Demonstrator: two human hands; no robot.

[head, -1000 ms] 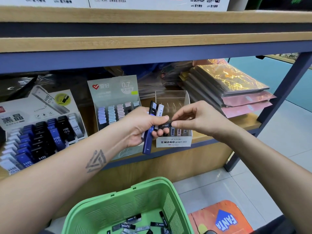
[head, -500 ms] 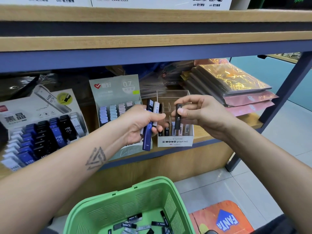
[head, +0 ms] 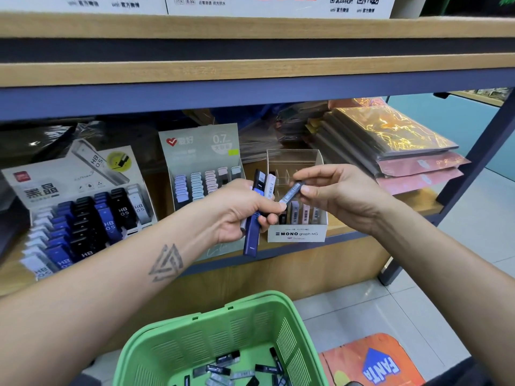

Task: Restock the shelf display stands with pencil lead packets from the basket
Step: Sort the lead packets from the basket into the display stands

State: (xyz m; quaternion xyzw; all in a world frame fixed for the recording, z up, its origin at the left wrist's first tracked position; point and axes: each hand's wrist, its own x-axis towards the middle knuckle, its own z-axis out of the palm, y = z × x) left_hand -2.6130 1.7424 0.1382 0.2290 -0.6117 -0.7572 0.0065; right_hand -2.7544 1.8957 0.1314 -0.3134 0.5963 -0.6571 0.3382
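While left hand (head: 242,215) grips packets (head: 257,207), right hand (head: 337,196) pinches one packet (head: 291,193).

One head-worn wide-angle view looks forward and down from above both forearms; the fingers (head: 281,206) meet at frame centre, close to the lens; shelf (head: 250,76) beyond them, green basket (head: 211,330) below them, nearest the camera.

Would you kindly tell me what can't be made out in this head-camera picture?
- Head view: how many pencil lead packets the left hand holds; its fingers cover the bundle.
- Print on the barcoded packet in the right hand: too small.
- Front slots of the white MONO display box: hidden behind both hands.
- Green plastic basket: near part cut off by the bottom edge.
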